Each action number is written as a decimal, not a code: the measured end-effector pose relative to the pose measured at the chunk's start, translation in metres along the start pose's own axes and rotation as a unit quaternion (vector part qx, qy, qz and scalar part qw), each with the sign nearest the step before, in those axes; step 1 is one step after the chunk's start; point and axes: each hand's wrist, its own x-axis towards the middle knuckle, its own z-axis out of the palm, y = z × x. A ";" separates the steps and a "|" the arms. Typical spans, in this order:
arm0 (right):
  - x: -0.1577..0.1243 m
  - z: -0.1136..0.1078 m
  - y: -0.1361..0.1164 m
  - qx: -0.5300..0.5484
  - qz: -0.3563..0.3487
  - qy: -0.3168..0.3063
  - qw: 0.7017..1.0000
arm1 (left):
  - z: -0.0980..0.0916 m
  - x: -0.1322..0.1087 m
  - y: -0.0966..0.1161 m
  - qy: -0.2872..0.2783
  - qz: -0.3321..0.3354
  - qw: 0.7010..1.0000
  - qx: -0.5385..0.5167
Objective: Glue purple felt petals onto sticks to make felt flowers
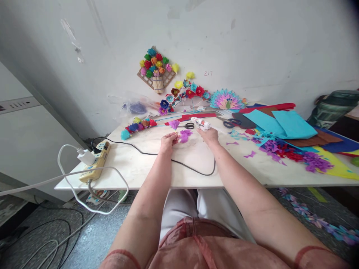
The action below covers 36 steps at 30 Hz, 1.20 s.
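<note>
My left hand (168, 141) pinches a purple paper flower (174, 124) upright by its stem, a little above the table. My right hand (208, 136) is closed around a white glue gun (201, 123), whose nozzle points left toward the flower. The handle is mostly hidden by the fingers. Loose purple paper petals (185, 135) lie on the tabletop between my hands. Just behind them rests a pair of scissors with dark handles (189, 126). A black cord (193, 170) loops across the table to my right forearm.
At left a power strip (97, 164) carries plugs and a white cable. Finished paper flowers (137, 127) lie behind it. Coloured paper sheets (294, 123) and cut purple scraps (316, 160) cover the right side. A second pair of scissors (232, 122) and a paper peacock (227, 100) are farther back.
</note>
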 end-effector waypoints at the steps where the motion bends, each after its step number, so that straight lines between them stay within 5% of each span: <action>1: 0.001 -0.002 0.001 -0.018 0.020 0.013 1.000 | 0.000 0.000 0.000 0.000 -0.001 1.000 -0.005; 13: 0.004 -0.007 0.013 -0.261 -0.042 -0.070 0.962 | 0.000 0.001 0.001 0.006 -0.003 1.000 -0.023; 20: -0.002 -0.006 0.010 -0.290 -0.034 -0.028 0.956 | 0.001 0.002 0.000 -0.004 -0.002 0.999 -0.043; 25: -0.006 -0.004 0.004 -0.256 -0.162 0.056 0.951 | 0.002 0.001 -0.001 0.003 -0.005 0.999 -0.053; 32: -0.009 0.008 -0.014 -0.215 -0.304 0.002 0.928 | 0.002 0.001 -0.001 -0.001 -0.007 0.999 -0.054; 36: -0.005 0.016 -0.029 -0.218 -0.275 -0.048 0.935 | 0.002 0.001 0.000 0.003 -0.008 0.999 -0.053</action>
